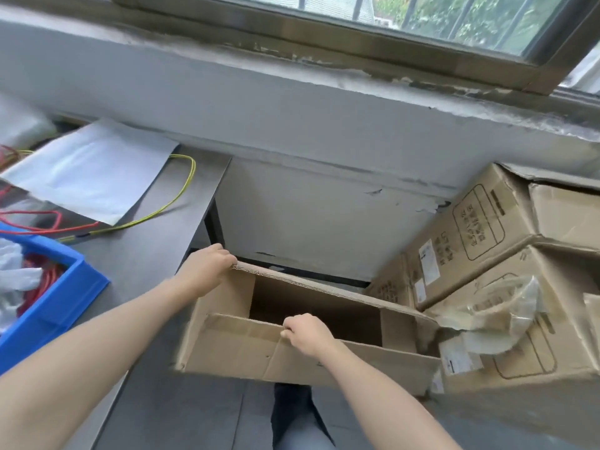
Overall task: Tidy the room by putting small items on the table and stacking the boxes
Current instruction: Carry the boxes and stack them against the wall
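An open, empty cardboard box (341, 362) hangs in front of me between the grey table (146, 254) and the box stack. My left hand (207, 267) grips the far-left corner of its back flap. My right hand (306, 334) pinches the top edge of the near flap. On the right, two closed printed cardboard boxes (480, 232) lie stacked against the wall, and crumpled clear plastic wrap (500, 316) lies on the lower one.
The table holds a blue plastic bin (65, 293) with red cable and white bags, a white sheet (94, 170), and yellow and red wires (181, 193). Ahead are a grey wall and a window sill (292, 102). My leg (292, 414) stands below the box.
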A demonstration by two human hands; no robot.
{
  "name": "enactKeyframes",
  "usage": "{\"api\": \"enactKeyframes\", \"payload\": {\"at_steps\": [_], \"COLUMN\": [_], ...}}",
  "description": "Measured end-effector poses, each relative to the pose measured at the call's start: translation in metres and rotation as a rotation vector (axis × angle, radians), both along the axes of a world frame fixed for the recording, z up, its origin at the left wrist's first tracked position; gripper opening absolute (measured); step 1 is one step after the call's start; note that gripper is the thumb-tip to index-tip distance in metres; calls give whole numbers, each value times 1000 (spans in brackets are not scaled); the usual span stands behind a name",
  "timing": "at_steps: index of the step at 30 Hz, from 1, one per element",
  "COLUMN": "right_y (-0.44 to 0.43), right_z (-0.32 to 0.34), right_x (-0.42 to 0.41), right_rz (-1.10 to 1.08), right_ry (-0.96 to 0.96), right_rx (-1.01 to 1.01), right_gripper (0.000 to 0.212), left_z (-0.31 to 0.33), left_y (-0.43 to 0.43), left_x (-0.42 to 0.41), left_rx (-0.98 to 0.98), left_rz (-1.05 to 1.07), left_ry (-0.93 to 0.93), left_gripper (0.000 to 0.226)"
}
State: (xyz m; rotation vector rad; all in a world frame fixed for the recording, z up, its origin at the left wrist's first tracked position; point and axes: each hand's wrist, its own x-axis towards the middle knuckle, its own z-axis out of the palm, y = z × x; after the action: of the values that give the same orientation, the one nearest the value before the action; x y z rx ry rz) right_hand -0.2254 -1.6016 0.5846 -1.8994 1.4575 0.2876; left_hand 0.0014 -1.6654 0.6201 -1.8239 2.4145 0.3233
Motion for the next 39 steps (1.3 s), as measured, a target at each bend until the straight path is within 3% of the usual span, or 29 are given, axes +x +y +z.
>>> {"api": "enactKeyframes", "payload": {"at_steps": [2,4,6,16,21,27,30,37,39], "right_y": [-29,-53,-78,-121,-126,-143,-157,-172,-167], "right_z": [-12,-24,-36,-69,-72,-58,-59,-57,-62], "right_x": [-7,-10,-11,7,16,37,24,11,6], "right_rz": [28,51,72,111,138,213,201,166,146], "right_ry": [8,17,22,-15,2,21,63,125,154], "right_rx": [18,55,81,234,256,215,163,94,82], "right_gripper": [26,26,26,27,25,28,27,25,22], "left_z": [-8,-20,-22,-54,-56,-41,-40,-49,-52], "left_y": [-22,-41,-64,-114,-125,-140,-142,-158,-160], "left_x": [-4,-12,-24,-4,3,22,17,1,-8], "left_rx": [35,-60,-86,111,111,278,336,291,164], "left_rz": [23,-38,-104,-133,-86,-104,-98,23,-29], "left_ry": [-12,49,33,-84,-73,-406,-442,-319,-246], "left_gripper": [32,27,36,51,35,18,17,27,23]}}
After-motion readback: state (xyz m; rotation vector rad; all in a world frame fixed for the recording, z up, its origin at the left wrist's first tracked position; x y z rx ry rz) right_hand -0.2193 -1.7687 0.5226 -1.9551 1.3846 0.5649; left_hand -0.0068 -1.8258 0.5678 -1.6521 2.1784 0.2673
